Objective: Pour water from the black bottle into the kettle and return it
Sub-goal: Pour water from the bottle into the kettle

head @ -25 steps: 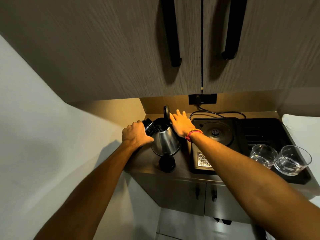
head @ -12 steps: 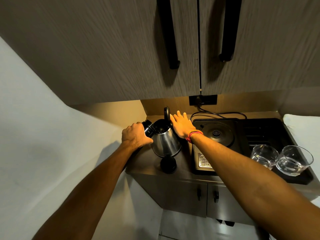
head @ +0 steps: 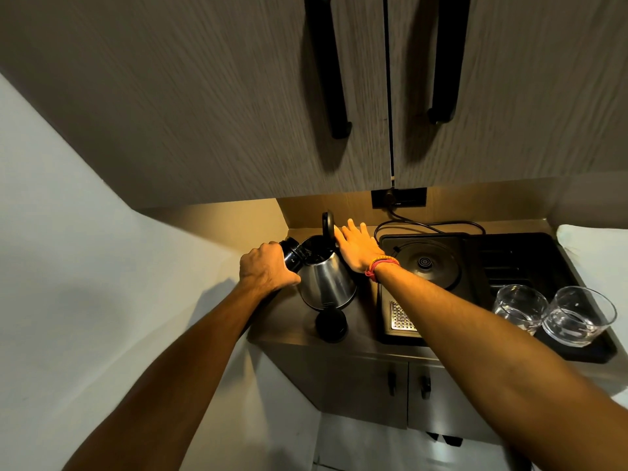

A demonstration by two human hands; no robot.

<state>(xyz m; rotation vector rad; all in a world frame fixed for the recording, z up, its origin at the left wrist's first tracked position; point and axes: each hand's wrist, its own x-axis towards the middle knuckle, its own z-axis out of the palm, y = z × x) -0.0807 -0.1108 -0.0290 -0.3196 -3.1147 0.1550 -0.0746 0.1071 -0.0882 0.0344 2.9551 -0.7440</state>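
A small counter (head: 360, 338) sits under two big cupboard doors, with a pale wall on the left.

The bottle (head: 291, 254) is tipped over, its mouth at the open top of the kettle (head: 328, 283). The left hand (head: 265, 270) is wrapped tight around the bottle. The right hand (head: 356, 248) lies flat and open, fingers spread, against the kettle's lid (head: 328, 226), which stands up.

Almost nothing has moved in the last second. Both hands are in the same spots and the bottle has the same tilt. So the pour is likely still going on; the water itself is too dark to see.

A round black cap (head: 331, 325) rests at 6 o'clock from the kettle, close to the counter's front edge. The kettle's base (head: 428, 263) waits at 3 o'clock. Two glasses (head: 554, 314) stand further right, well apart from the hands. The wall is close at 9 o'clock, so the bottle has little room on that side.
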